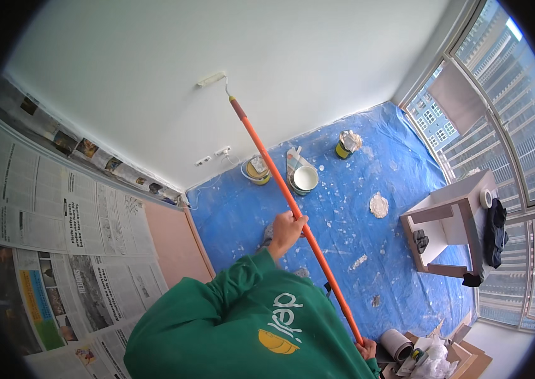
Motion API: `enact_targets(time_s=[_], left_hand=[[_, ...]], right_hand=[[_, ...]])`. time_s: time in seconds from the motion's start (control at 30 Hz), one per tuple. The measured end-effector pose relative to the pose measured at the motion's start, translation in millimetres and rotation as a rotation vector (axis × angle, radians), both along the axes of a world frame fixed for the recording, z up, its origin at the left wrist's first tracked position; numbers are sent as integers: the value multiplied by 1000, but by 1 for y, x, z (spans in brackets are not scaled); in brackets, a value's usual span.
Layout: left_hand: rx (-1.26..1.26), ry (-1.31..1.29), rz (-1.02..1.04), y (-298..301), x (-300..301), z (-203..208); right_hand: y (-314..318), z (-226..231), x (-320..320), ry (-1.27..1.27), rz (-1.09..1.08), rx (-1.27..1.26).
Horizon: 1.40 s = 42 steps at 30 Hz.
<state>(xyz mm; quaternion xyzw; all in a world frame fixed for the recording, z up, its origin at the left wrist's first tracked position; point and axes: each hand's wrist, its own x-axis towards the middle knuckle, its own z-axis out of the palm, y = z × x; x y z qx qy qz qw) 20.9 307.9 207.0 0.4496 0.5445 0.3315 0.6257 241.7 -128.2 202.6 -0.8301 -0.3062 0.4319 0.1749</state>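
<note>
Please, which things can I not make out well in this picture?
- Head view: lower end of the orange pole, hidden by the right hand.
- Head view: the right sleeve, cut off by the lower edge.
- Head view: inside of the far bucket, hidden by its crumpled cover.
- Head view: paint on the roller, too small.

Head view: head-worn fisheye, left of a side-by-side pair. Facing: steeply down and forward, from above. Range: sweater (217, 322) close below; sheet (349, 208) farther down; wall (318, 57) beyond the sheet's far edge; window (513, 114) past its right edge, toward the view's rim.
</note>
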Motion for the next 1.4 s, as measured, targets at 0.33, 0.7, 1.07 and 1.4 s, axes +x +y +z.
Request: enact_targets(time_s=[0.33,0.7,1.07,1.4], left_hand=[[297,-107,-7,14,1,87],[371,60,-78,17,46,60],[382,2,-41,78,82,88],[754,22,26,157,74,225]], right_hand=[[31,-41,-9,88,-6,221],[7,-104,16,128,-130,321],[92,-142,50,210,-169,496],[245,-103,40,496,-132,708]])
